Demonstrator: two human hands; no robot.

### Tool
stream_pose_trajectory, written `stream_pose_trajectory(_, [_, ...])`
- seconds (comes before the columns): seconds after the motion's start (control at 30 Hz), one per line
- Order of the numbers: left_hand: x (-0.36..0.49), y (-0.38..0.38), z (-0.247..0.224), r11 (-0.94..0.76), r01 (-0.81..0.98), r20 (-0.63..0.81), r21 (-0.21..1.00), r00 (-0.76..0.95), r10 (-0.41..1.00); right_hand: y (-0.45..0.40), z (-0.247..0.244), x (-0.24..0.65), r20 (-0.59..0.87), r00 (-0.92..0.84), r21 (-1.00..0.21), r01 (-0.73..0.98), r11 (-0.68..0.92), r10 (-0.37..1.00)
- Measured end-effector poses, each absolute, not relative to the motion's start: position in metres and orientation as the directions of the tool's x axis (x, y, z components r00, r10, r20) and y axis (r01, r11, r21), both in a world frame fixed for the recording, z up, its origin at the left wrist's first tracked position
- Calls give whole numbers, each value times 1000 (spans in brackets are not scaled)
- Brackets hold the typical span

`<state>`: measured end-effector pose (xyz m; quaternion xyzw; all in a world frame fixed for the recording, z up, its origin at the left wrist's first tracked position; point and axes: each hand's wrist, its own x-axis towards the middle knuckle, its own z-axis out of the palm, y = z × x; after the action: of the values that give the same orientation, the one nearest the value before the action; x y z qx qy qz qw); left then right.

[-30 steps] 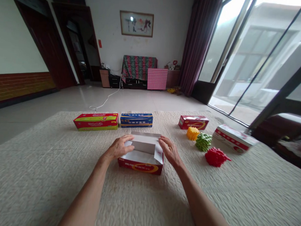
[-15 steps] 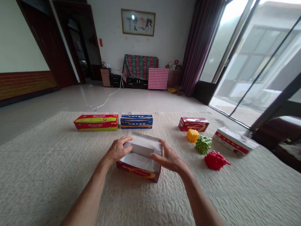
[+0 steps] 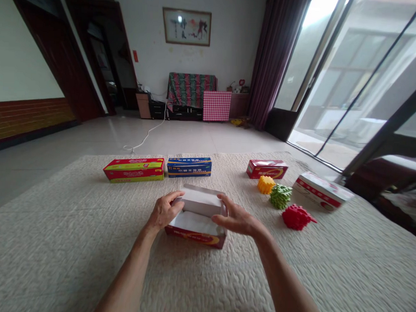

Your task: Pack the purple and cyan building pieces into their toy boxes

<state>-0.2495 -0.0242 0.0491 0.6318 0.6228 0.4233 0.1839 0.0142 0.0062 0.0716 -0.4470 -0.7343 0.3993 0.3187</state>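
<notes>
An opened red cardboard box [image 3: 196,236] with a white inside sits on the quilted mat in front of me, its lid flap [image 3: 202,197] raised at the far side. My left hand [image 3: 165,210] grips the box's left end, thumb over the inner edge and fingers toward the flap. At the opposite end, my right hand [image 3: 236,217] holds the box with its thumb inside the rim and its fingers by the flap's right corner. White lining shows inside; the deeper part of the box is partly hidden.
Beyond the hands stand a red and yellow-green box [image 3: 134,170] and a blue box [image 3: 189,167]. To the right are a closed red box [image 3: 267,169], a white and red box [image 3: 322,192], and yellow [image 3: 266,185], green [image 3: 280,196] and red [image 3: 297,217] knobbly pieces on the mat [image 3: 71,242].
The flap at the far side stands somewhat more upright, and both hands have shifted slightly right in view with the box. The camera view has moved a little; the other boxes stay put.
</notes>
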Motion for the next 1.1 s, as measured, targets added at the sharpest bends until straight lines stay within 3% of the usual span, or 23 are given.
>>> stream_pose_trajectory(0.17, [-254, -24, 46, -80, 468, 186, 880, -186, 965, 15, 82, 42, -39, -475, -927, 345, 145, 879])
stream_pose_trajectory(0.47, [-284, -31, 57, -27, 220, 51, 975, -102, 994, 27, 63, 53, -46, -565, -962, 248, 116, 824])
stream_pose_trajectory(0.6, [-307, -35, 54, -8, 374, 61, 928, -130, 990, 28, 58, 45, -14, -559, -971, 206, 123, 829])
stream_pose_trajectory(0.73, [-308, -35, 57, -156, 657, 286, 738, -95, 954, 33, 53, 41, 77, -494, -957, 208, 204, 866])
stream_pose_trajectory(0.87, [-291, -31, 60, -303, 762, 431, 573, 35, 902, 39, 44, 41, 121, -491, -935, 236, 265, 863])
stream_pose_trajectory(0.97, [-287, -28, 54, -318, 734, 406, 601, 62, 912, 41, 33, 34, 161, -478, -943, 183, 277, 863])
stream_pose_trajectory(1.1, [-290, -26, 44, -266, 634, 370, 727, -35, 928, 41, 23, 18, 231, -427, -964, 18, 264, 874])
